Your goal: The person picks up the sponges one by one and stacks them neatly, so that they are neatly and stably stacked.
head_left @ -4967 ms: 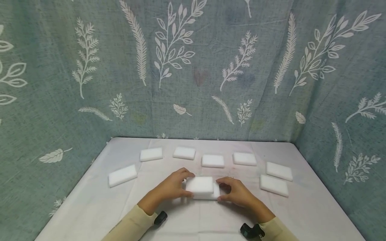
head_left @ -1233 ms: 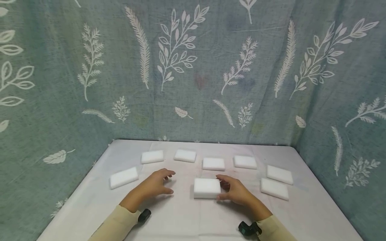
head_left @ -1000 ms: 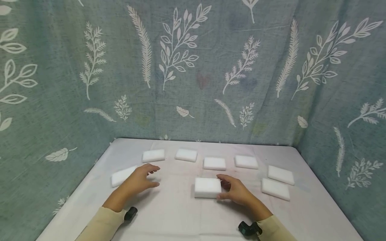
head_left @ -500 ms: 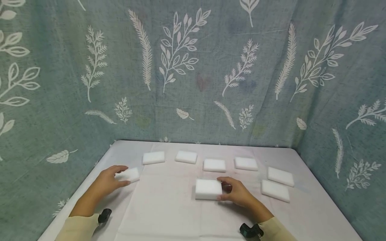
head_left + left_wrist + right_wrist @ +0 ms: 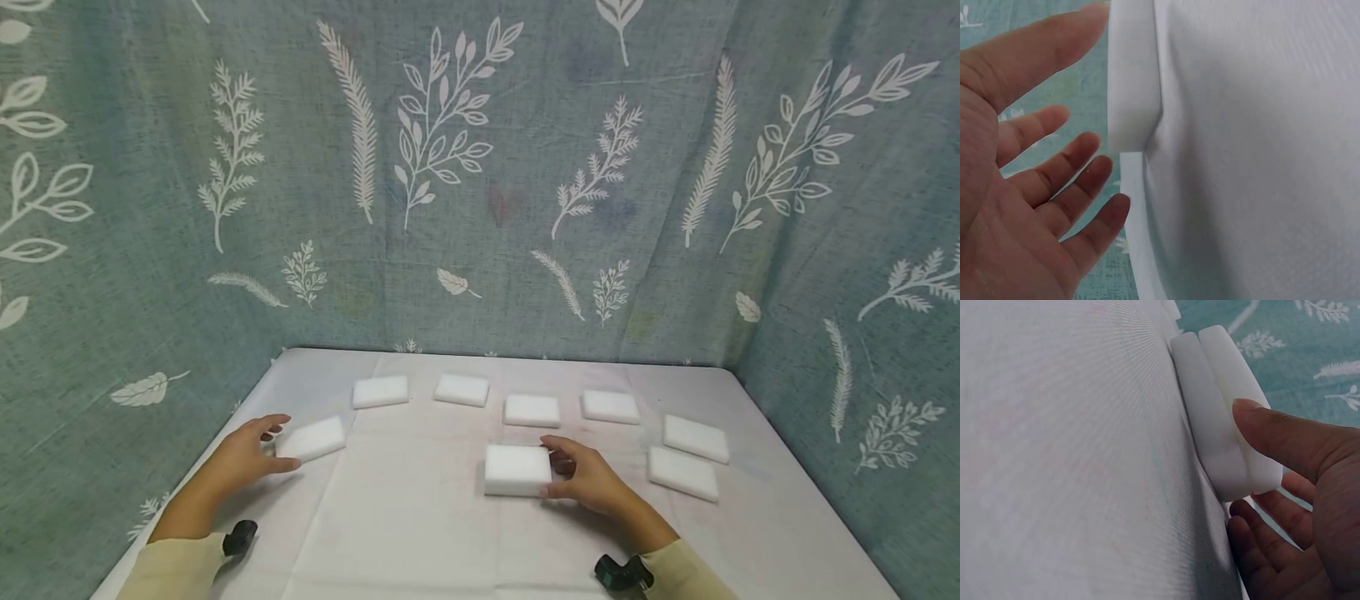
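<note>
Near the middle of the table, two white sponges (image 5: pixel 517 470) lie stacked with their edges lined up. My right hand (image 5: pixel 588 479) holds the right end of this stack, thumb on the near side and index finger at the far corner. In the right wrist view, the thumb (image 5: pixel 1285 437) lies against the upper sponge (image 5: pixel 1235 381), above the lower sponge (image 5: pixel 1204 412). On the left, my left hand (image 5: pixel 243 454) is around the left end of a single flat sponge (image 5: pixel 315 437). Its fingers (image 5: pixel 1079 200) are spread and loosely bent in the left wrist view; the thumb tip is beside the sponge's edge.
Across the back of the white-covered table (image 5: pixel 420 533) lie several single sponges, among them one sponge (image 5: pixel 381 392) at back left. Two more, a far sponge (image 5: pixel 696 438) and a near sponge (image 5: pixel 682 473), lie close together at right. A leaf-patterned curtain (image 5: pixel 480 208) surrounds the table.
The upper sponge, offset earlier, now sits squarely on the lower one. My left hand has left the stack and moved left to the single sponge. My right hand has stayed at the stack.
</note>
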`<act>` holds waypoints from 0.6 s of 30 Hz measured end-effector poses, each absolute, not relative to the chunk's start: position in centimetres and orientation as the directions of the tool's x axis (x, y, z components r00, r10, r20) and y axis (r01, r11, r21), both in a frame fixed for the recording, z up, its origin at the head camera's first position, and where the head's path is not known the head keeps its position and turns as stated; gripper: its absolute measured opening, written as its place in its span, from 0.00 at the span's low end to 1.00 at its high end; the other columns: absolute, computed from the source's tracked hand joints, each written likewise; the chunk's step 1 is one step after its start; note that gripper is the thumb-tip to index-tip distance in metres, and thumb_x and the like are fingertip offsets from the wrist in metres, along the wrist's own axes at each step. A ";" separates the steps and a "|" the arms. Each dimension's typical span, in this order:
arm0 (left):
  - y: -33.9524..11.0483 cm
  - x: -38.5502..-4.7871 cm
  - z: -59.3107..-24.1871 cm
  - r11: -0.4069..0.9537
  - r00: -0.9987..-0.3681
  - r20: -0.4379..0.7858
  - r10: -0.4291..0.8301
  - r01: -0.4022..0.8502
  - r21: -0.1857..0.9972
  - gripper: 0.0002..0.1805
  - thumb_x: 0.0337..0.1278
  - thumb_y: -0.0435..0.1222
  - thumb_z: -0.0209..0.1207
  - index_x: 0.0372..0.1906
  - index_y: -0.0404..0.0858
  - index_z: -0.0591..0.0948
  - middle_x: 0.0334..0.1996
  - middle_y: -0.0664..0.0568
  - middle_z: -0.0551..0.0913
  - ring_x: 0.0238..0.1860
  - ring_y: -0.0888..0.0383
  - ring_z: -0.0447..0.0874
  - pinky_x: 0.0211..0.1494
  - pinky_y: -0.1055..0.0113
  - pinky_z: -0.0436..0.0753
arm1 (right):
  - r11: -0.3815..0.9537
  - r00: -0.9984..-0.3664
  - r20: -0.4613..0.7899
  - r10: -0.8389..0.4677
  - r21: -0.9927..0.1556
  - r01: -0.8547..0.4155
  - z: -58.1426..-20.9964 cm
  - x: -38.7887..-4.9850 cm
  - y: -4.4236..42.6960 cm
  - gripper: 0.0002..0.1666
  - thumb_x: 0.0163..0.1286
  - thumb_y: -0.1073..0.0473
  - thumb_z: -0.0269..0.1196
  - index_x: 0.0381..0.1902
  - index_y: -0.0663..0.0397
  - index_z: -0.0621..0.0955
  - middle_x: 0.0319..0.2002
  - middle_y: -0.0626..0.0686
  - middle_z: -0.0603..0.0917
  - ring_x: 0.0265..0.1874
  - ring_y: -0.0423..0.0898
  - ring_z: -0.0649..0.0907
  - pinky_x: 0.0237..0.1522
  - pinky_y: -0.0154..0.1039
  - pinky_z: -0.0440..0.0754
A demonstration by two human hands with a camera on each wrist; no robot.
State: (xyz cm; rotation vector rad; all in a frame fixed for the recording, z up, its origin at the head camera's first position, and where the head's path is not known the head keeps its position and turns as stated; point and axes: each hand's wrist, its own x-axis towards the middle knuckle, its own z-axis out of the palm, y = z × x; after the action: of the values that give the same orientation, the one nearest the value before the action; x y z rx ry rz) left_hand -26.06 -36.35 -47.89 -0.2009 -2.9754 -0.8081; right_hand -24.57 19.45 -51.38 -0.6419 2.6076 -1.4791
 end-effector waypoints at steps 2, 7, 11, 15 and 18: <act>-36.6 -26.1 -48.0 0.851 -0.992 0.064 0.107 0.125 0.510 0.52 0.37 0.50 0.77 0.65 0.27 0.66 0.56 0.28 0.72 0.54 0.32 0.72 0.48 0.39 0.76 | 0.446 -0.911 0.137 -0.389 -0.837 -0.317 -51.3 -24.6 19.4 0.51 0.47 0.53 0.80 0.67 0.58 0.71 0.53 0.55 0.80 0.50 0.53 0.81 0.54 0.49 0.78; -37.1 -26.4 -48.3 0.845 -0.994 0.042 0.097 0.105 0.525 0.54 0.35 0.50 0.78 0.65 0.25 0.65 0.55 0.26 0.71 0.53 0.31 0.72 0.47 0.39 0.77 | 0.451 -0.914 0.130 -0.385 -0.837 -0.309 -51.3 -24.6 19.4 0.50 0.47 0.53 0.80 0.67 0.58 0.71 0.53 0.55 0.80 0.51 0.54 0.81 0.54 0.51 0.78; -37.6 -26.7 -48.8 0.844 -0.997 0.022 0.075 0.075 0.531 0.55 0.34 0.49 0.78 0.66 0.25 0.64 0.56 0.25 0.69 0.54 0.30 0.71 0.48 0.38 0.76 | 0.460 -0.915 0.121 -0.384 -0.835 -0.304 -51.4 -24.6 19.3 0.49 0.48 0.53 0.79 0.67 0.57 0.71 0.52 0.54 0.80 0.51 0.54 0.81 0.53 0.51 0.79; -37.8 -26.8 -49.0 0.840 -0.998 -0.003 0.070 0.058 0.539 0.55 0.35 0.47 0.78 0.66 0.25 0.63 0.58 0.24 0.68 0.55 0.29 0.70 0.48 0.37 0.76 | 0.464 -0.917 0.116 -0.383 -0.834 -0.299 -51.4 -24.6 19.3 0.49 0.48 0.53 0.79 0.67 0.56 0.72 0.51 0.54 0.80 0.50 0.54 0.81 0.52 0.50 0.79; -37.9 -26.8 -49.0 0.836 -0.997 -0.010 0.081 0.062 0.545 0.54 0.36 0.47 0.78 0.66 0.24 0.63 0.57 0.24 0.69 0.55 0.29 0.70 0.48 0.37 0.76 | 0.472 -0.920 0.112 -0.376 -0.831 -0.294 -51.5 -24.6 19.3 0.49 0.47 0.52 0.79 0.67 0.56 0.72 0.50 0.53 0.81 0.49 0.54 0.82 0.52 0.50 0.80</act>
State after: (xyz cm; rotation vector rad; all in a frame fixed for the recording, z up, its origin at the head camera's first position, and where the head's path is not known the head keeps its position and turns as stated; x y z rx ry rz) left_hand -26.84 -37.87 -49.02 -0.1188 -3.0412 -0.9014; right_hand -24.58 19.33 -51.47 -0.5979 2.6208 -1.4529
